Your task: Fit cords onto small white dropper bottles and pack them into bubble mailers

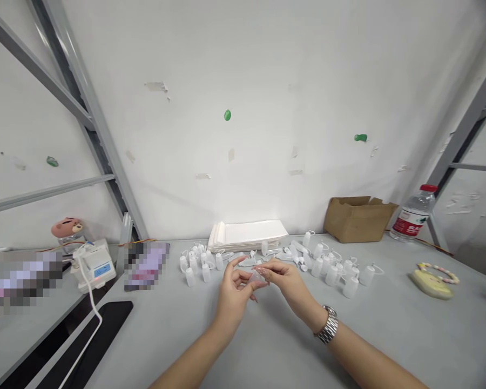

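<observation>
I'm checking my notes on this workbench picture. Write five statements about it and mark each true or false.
1. The left hand and right hand both hold a small translucent piece. True.
2. A metal watch is on the left wrist. False: it is on the right wrist.
3. The white stack lies beyond the hands, near the wall. True.
4. The red-capped bottle stands left of the cardboard box. False: the red-capped bottle is right of the cardboard box in the picture.
5. The bottle's cap is red. True.
</observation>
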`<state>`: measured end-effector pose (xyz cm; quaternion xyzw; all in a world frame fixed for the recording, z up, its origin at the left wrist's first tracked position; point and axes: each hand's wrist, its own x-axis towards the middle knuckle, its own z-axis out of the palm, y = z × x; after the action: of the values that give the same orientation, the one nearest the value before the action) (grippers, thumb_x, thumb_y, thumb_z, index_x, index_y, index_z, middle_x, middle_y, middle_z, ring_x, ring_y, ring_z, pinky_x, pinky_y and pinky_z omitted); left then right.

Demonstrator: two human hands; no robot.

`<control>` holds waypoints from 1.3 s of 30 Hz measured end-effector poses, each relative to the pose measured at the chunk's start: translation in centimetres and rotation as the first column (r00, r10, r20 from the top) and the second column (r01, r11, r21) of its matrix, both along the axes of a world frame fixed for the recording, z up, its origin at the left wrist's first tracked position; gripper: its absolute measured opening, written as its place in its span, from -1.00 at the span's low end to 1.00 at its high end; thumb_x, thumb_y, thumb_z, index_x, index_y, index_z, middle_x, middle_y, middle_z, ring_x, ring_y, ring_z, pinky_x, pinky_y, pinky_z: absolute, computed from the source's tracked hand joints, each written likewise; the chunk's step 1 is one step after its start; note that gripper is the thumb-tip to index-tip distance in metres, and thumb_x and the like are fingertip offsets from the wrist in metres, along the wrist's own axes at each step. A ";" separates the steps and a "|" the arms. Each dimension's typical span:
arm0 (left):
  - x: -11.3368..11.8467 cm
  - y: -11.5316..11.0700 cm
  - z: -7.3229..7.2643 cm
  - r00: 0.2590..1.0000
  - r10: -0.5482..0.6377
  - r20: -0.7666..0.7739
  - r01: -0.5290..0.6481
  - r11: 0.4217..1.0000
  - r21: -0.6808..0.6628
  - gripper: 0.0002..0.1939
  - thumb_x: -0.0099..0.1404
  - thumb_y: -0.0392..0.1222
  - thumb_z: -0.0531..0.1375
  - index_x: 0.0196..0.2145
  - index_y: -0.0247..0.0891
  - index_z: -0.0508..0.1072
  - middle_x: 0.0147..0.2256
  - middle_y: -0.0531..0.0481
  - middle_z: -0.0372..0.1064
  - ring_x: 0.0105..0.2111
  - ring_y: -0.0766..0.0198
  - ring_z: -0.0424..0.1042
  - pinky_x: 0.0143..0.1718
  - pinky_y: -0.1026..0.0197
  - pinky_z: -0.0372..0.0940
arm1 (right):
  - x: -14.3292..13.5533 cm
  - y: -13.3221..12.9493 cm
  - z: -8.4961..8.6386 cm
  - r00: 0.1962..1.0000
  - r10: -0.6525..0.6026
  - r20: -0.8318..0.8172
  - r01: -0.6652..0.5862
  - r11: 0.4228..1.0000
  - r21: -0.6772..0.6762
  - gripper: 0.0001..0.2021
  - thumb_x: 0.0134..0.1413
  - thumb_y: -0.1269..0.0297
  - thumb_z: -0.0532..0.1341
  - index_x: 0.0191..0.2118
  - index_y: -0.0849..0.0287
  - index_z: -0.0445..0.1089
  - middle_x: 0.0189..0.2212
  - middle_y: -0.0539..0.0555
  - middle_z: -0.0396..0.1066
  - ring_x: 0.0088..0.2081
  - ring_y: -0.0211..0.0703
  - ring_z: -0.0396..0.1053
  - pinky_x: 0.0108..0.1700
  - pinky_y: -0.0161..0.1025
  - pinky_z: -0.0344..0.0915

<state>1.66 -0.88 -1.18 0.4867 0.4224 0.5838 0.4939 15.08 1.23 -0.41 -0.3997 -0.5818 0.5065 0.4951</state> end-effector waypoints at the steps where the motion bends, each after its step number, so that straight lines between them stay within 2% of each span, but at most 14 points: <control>1: 0.0 0.0 0.1 1.000 -0.015 0.018 0.016 1.000 -0.015 -0.40 -0.06 -0.25 0.27 -0.06 -0.28 0.13 -0.56 0.12 0.30 -0.44 0.20 0.42 -0.64 0.32 0.27 | 0.0 0.0 -0.1 1.000 -0.001 -0.003 0.001 1.000 0.007 -0.80 -0.18 0.12 0.28 -0.44 0.12 0.51 -0.50 -0.01 0.28 -0.40 -0.22 0.26 -0.30 -0.24 0.22; 5: -0.1 -0.2 0.6 0.996 -0.053 0.067 0.057 0.996 -0.067 -0.37 -0.05 -0.23 0.27 -0.03 -0.33 0.11 -0.57 0.08 0.35 -0.46 0.16 0.43 -0.67 0.29 0.29 | -0.1 0.0 -0.5 0.999 0.025 -0.037 -0.024 0.999 0.022 -0.83 -0.18 0.13 0.29 -0.46 0.10 0.51 -0.51 -0.03 0.25 -0.44 -0.25 0.26 -0.34 -0.25 0.21; 9: -0.3 -0.2 0.7 0.996 -0.060 0.067 0.063 0.997 -0.043 -0.35 -0.04 -0.23 0.26 0.02 -0.33 0.16 -0.56 0.08 0.35 -0.45 0.20 0.42 -0.66 0.30 0.30 | -0.1 -0.2 0.0 0.994 0.074 -0.075 -0.075 0.997 -0.007 -0.84 -0.21 0.16 0.30 -0.44 0.10 0.50 -0.50 -0.04 0.25 -0.43 -0.25 0.26 -0.33 -0.25 0.22; 15: -0.5 0.2 0.2 1.000 0.016 0.016 -0.017 0.999 0.038 -0.70 0.00 -0.20 0.24 -0.24 -0.28 0.48 -0.41 -0.01 0.37 -0.42 0.25 0.40 -0.61 0.30 0.33 | 0.3 -0.1 0.4 0.984 0.143 -0.102 -0.145 0.989 -0.018 -0.77 -0.08 0.10 0.22 -0.42 0.17 0.48 -0.55 -0.01 0.29 -0.46 -0.28 0.19 -0.31 -0.25 0.19; 19: -0.6 0.3 -0.1 1.000 0.024 0.010 -0.025 0.999 0.042 -0.69 0.01 -0.20 0.25 -0.23 -0.27 0.48 -0.35 -0.04 0.40 -0.39 0.22 0.41 -0.61 0.29 0.34 | 0.8 0.3 0.5 0.988 0.058 -0.142 -0.065 0.997 -0.043 -0.74 -0.14 0.08 0.26 -0.38 0.17 0.49 -0.53 0.00 0.33 -0.45 -0.27 0.24 -0.29 -0.23 0.21; 22: -0.7 0.5 -0.2 0.998 0.051 0.027 -0.052 0.998 0.023 -0.67 0.02 -0.15 0.25 -0.23 -0.31 0.45 -0.38 -0.05 0.41 -0.38 0.21 0.42 -0.58 0.27 0.37 | 1.7 1.1 0.9 0.998 -0.003 -0.063 0.003 1.000 -0.010 -0.69 -0.10 0.05 0.21 -0.34 0.19 0.48 -0.49 0.03 0.36 -0.43 -0.24 0.28 -0.28 -0.22 0.24; 24: -0.9 0.7 -0.1 0.994 0.091 0.056 -0.091 0.996 -0.001 -0.64 0.03 -0.10 0.25 -0.22 -0.33 0.42 -0.40 -0.05 0.41 -0.38 0.21 0.42 -0.55 0.24 0.39 | 2.8 2.1 0.9 0.993 -0.101 0.059 0.099 0.994 0.036 -0.69 -0.06 0.07 0.16 -0.29 0.20 0.46 -0.47 0.05 0.37 -0.42 -0.21 0.30 -0.29 -0.20 0.26; 25: -1.1 0.8 0.0 0.990 0.116 0.074 -0.115 0.993 -0.019 -0.63 0.03 -0.08 0.25 -0.22 -0.34 0.40 -0.39 -0.05 0.41 -0.39 0.22 0.42 -0.54 0.23 0.40 | 3.4 2.6 0.8 0.973 -0.173 0.152 0.163 0.984 0.077 -0.71 -0.05 0.11 0.15 -0.28 0.20 0.45 -0.46 0.06 0.37 -0.42 -0.19 0.30 -0.29 -0.19 0.27; 27: -1.3 1.1 0.1 0.980 0.162 0.113 -0.155 0.986 -0.066 -0.61 0.02 -0.06 0.25 -0.22 -0.34 0.37 -0.34 -0.07 0.40 -0.39 0.24 0.43 -0.51 0.22 0.40 | 4.6 3.7 0.2 0.870 -0.334 0.362 0.272 0.938 0.212 -0.79 -0.04 0.25 0.13 -0.29 0.19 0.43 -0.42 0.07 0.37 -0.41 -0.17 0.31 -0.27 -0.16 0.26; 29: -1.6 1.3 0.1 0.972 0.184 0.146 -0.168 0.979 -0.111 -0.61 0.03 -0.07 0.25 -0.21 -0.33 0.36 -0.29 -0.09 0.39 -0.37 0.25 0.43 -0.48 0.23 0.40 | 5.4 4.5 -0.7 0.744 -0.430 0.511 0.274 0.894 0.354 -0.80 -0.04 0.40 0.08 -0.31 0.20 0.43 -0.37 0.10 0.36 -0.36 -0.14 0.32 -0.23 -0.15 0.25; 31: -1.8 1.4 0.1 0.967 0.193 0.168 -0.169 0.974 -0.148 -0.64 0.05 -0.10 0.25 -0.21 -0.33 0.36 -0.24 -0.12 0.37 -0.35 0.26 0.43 -0.45 0.25 0.39 | 5.6 4.7 -1.5 0.677 -0.425 0.601 0.167 0.884 0.437 -0.74 -0.04 0.51 0.02 -0.31 0.21 0.43 -0.32 0.14 0.35 -0.29 -0.11 0.31 -0.19 -0.16 0.23; 35: -1.9 1.5 -0.1 0.956 0.207 0.206 -0.163 0.963 -0.214 -0.71 0.09 -0.17 0.24 -0.22 -0.32 0.37 -0.22 -0.14 0.37 -0.34 0.26 0.43 -0.45 0.28 0.36 | 4.9 4.5 -2.5 0.635 -0.303 0.710 -0.091 0.884 0.459 -0.66 -0.03 0.61 -0.03 -0.27 0.19 0.42 -0.29 0.14 0.33 -0.19 -0.09 0.27 -0.13 -0.18 0.19; 37: -1.9 1.5 -0.3 0.953 0.204 0.224 -0.149 0.959 -0.241 -0.72 0.10 -0.19 0.23 -0.22 -0.33 0.37 -0.23 -0.15 0.38 -0.33 0.26 0.44 -0.45 0.29 0.36 | 4.7 4.5 -2.8 0.606 -0.314 0.730 -0.084 0.888 0.452 -0.70 0.01 0.58 -0.03 -0.26 0.21 0.40 -0.27 0.16 0.32 -0.18 -0.08 0.26 -0.12 -0.17 0.18; 39: -1.9 1.6 -0.4 0.951 0.199 0.235 -0.136 0.956 -0.258 -0.73 0.11 -0.19 0.22 -0.22 -0.33 0.37 -0.23 -0.16 0.39 -0.33 0.26 0.44 -0.44 0.29 0.36 | 4.6 4.7 -3.2 0.590 -0.325 0.739 -0.020 0.909 0.416 -0.79 0.03 0.50 0.03 -0.27 0.25 0.39 -0.28 0.18 0.30 -0.20 -0.07 0.26 -0.14 -0.18 0.19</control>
<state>-0.25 0.71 -1.60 0.3055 0.4615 0.6273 0.5479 19.70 5.95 -3.60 -0.5275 -0.7897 0.1067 0.2947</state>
